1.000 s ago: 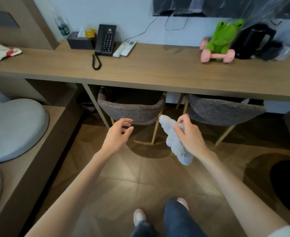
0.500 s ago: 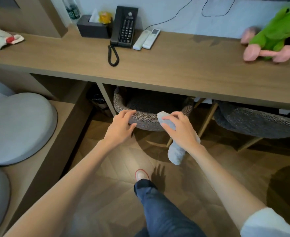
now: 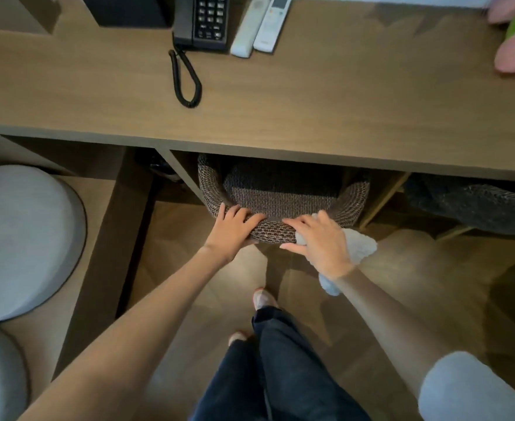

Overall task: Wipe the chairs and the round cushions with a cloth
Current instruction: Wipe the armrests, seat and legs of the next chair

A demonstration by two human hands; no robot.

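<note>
Head view: left grip point(image 3: 232, 230) holds brown woven chair point(image 3: 280, 192) under front edge of wooden table point(image 3: 341, 101), right grip point(image 3: 321, 243) clutches white fluffy cloth point(image 3: 361, 246); pull-out likely next.

text: none legible | phone point(image 3: 202, 22) on counter: white key marks on keypad, too blurred to read | remotes point(image 3: 273, 22): faint print near lower end, unreadable

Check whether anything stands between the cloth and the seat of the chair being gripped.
Yes. The chair sits tucked under the desk, whose top overhangs most of the seat. The left hand and the right hand with the cloth touch the backrest, nothing between.
</note>
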